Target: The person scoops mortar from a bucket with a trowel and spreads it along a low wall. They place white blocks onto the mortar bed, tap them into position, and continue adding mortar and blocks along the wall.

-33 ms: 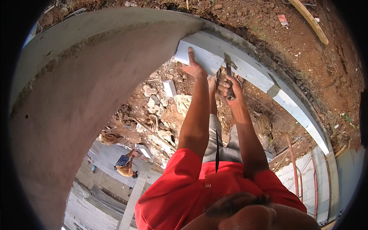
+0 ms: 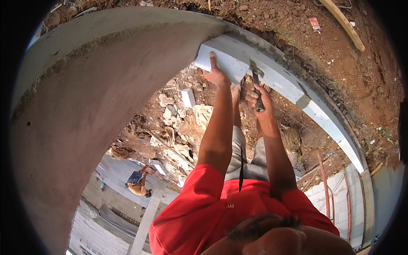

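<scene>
A white building block point(image 2: 227, 61) sits at the end of a row of similar blocks, against the grey plastered wall. My left hand point(image 2: 216, 76) grips its near side, thumb stretched up along the face; the other fingers are mostly hidden. My right hand point(image 2: 264, 100) is wrapped round the handle of a hammer point(image 2: 256, 76). The hammer's head is up by the near edge of the row, at the right end of the block. A thin string line point(image 2: 297, 122) runs along the near side of the row.
The curved grey plastered wall point(image 2: 97, 72) fills the left. Reddish soil point(image 2: 331, 63) with a wooden stick point(image 2: 343, 24) lies beyond the blocks. Below are rubble point(image 2: 168, 112), a loose white block point(image 2: 188, 97) and reddish poles point(image 2: 324, 182). Another person point(image 2: 138, 182) bends over a block far below left.
My right hand and the hammer have shifted slightly to the right. My left hand stays on the block, and the distant person is nearly unchanged.
</scene>
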A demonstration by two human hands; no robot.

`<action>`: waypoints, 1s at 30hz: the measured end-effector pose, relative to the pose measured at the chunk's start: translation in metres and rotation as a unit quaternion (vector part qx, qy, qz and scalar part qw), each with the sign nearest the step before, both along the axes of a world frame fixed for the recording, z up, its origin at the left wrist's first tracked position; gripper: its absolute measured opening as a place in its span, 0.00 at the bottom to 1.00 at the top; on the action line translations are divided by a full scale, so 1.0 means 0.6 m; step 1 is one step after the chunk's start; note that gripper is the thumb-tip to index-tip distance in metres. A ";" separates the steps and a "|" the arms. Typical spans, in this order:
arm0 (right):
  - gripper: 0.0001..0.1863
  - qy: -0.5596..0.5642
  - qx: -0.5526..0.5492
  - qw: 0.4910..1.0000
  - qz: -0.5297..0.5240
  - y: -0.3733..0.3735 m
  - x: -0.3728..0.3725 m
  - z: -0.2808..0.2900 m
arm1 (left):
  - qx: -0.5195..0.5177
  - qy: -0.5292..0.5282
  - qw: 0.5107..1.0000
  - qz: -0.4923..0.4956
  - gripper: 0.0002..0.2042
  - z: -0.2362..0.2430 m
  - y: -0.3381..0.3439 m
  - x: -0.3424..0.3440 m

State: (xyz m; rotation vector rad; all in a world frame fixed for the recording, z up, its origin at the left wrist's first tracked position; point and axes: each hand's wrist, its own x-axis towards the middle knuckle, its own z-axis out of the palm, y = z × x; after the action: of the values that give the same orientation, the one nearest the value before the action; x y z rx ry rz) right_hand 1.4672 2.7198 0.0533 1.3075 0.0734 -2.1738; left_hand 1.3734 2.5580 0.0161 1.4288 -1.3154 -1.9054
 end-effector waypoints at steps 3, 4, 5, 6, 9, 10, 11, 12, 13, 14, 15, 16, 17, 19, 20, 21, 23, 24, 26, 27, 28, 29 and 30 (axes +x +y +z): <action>0.11 0.010 0.022 0.999 0.028 -0.010 -0.009 0.012 | -0.020 -0.005 1.000 -0.002 0.25 -0.028 -0.009 -0.004; 0.11 0.010 0.024 0.998 0.057 -0.012 -0.017 0.019 | -0.026 0.002 1.000 0.009 0.27 -0.022 -0.003 -0.009; 0.11 0.010 0.028 0.996 0.085 -0.014 -0.023 0.029 | -0.037 0.002 0.999 0.009 0.27 -0.031 -0.005 -0.005; 0.12 0.043 0.018 0.994 0.097 -0.003 -0.017 0.030 | -0.047 0.001 0.999 0.009 0.28 -0.040 -0.011 -0.003; 0.10 0.058 0.127 0.970 0.197 0.034 0.001 0.049 | -0.031 -0.014 0.999 0.007 0.30 -0.029 -0.006 -0.011; 0.11 0.092 0.171 0.953 0.234 0.034 0.002 0.076 | -0.034 -0.022 0.999 0.010 0.32 -0.029 -0.009 -0.008; 0.11 0.096 0.228 0.928 0.280 0.038 0.006 0.092 | -0.036 -0.029 0.999 0.012 0.33 -0.030 -0.011 -0.005; 0.11 0.100 0.285 0.897 0.323 0.041 0.010 0.107 | -0.041 -0.032 0.999 0.000 0.36 -0.031 -0.016 -0.005; 0.11 0.102 0.343 0.860 0.364 0.047 0.015 0.122 | -0.042 -0.037 0.998 -0.012 0.40 -0.032 -0.018 -0.004; 0.11 0.127 0.349 0.836 0.405 0.058 0.015 0.131 | -0.045 -0.042 0.998 -0.021 0.44 -0.030 -0.021 -0.002; 0.12 0.165 0.380 0.806 0.424 0.062 0.019 0.140 | -0.029 -0.033 0.998 -0.037 0.48 -0.026 -0.025 0.006; 0.13 0.202 0.412 0.772 0.440 0.066 0.018 0.155 | -0.012 -0.023 0.998 -0.055 0.52 -0.015 -0.022 0.016; 0.13 0.239 0.443 0.737 0.452 0.069 0.013 0.173 | 0.004 -0.010 0.997 -0.075 0.56 -0.013 -0.016 0.024; 0.15 0.295 0.506 0.638 0.500 0.074 0.009 0.203 | -0.011 -0.072 0.993 -0.096 0.65 -0.024 0.008 0.059; 0.15 0.347 0.527 0.592 0.501 0.073 0.009 0.206 | -0.024 -0.098 0.989 -0.105 0.67 -0.040 0.017 0.079; 0.15 0.392 0.547 0.547 0.497 0.073 0.014 0.202 | -0.034 -0.127 0.984 -0.122 0.69 -0.046 0.021 0.094; 0.17 0.408 0.541 0.554 0.485 0.072 0.008 0.194 | 0.015 -0.092 0.989 -0.119 0.68 -0.007 0.036 0.100; 0.18 0.409 0.535 0.560 0.483 0.065 -0.002 0.192 | 0.040 -0.074 0.990 -0.116 0.68 0.013 0.039 0.094; 0.20 0.427 0.546 0.513 0.506 0.063 -0.024 0.190 | 0.049 -0.044 0.991 -0.119 0.67 0.007 0.030 0.095; 0.21 0.443 0.565 0.461 0.521 0.060 -0.043 0.187 | 0.054 -0.030 0.991 -0.120 0.67 0.000 0.025 0.095; 0.22 0.455 0.581 0.410 0.535 0.055 -0.057 0.184 | 0.059 -0.022 0.992 -0.108 0.66 -0.003 0.027 0.100; 0.24 0.466 0.598 0.359 0.544 0.045 -0.070 0.189 | 0.064 -0.012 0.993 -0.101 0.66 -0.004 0.026 0.096; 0.24 0.459 0.601 0.345 0.556 0.038 -0.077 0.196 | 0.068 -0.002 0.993 -0.093 0.66 -0.005 0.024 0.093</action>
State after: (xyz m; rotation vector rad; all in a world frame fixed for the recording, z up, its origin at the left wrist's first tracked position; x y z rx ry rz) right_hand 1.4208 2.7427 0.1712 -0.1152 2.4813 -0.8883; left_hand 1.4292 2.5724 0.0132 1.4170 -1.3872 -2.1498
